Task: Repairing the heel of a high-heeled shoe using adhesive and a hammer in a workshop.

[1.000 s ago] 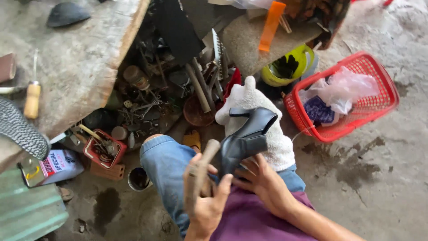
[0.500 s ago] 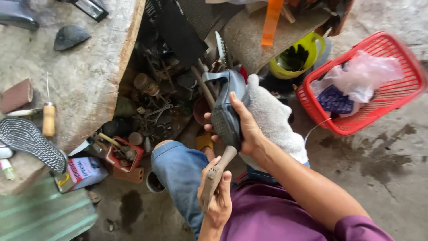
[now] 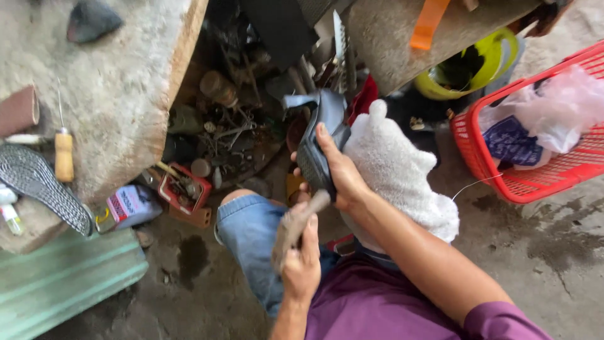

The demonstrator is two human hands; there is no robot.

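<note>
My right hand (image 3: 340,173) grips a dark grey shoe (image 3: 318,135) and holds it on edge, sole side turned left, above my knee. A white fluffy towel (image 3: 396,170) lies over my lap just right of the shoe and under my right forearm. Lower down, my left hand (image 3: 302,264) is closed round the worn wooden handle of a hammer (image 3: 290,223), whose upper end reaches to just below the shoe. My blue jeans knee (image 3: 248,230) shows beneath both hands.
A red plastic basket (image 3: 503,179) with plastic bags stands at right, beside a yellow-green bowl (image 3: 484,69). A heap of metal tools and tins (image 3: 226,132) lies ahead. On the stone slab at left lie a shoe sole (image 3: 38,186) and a wooden-handled awl (image 3: 63,154).
My right hand has lifted the shoe off the towel and turned it on edge, further from my body. The left hand keeps the hammer, its head now close under the shoe.
</note>
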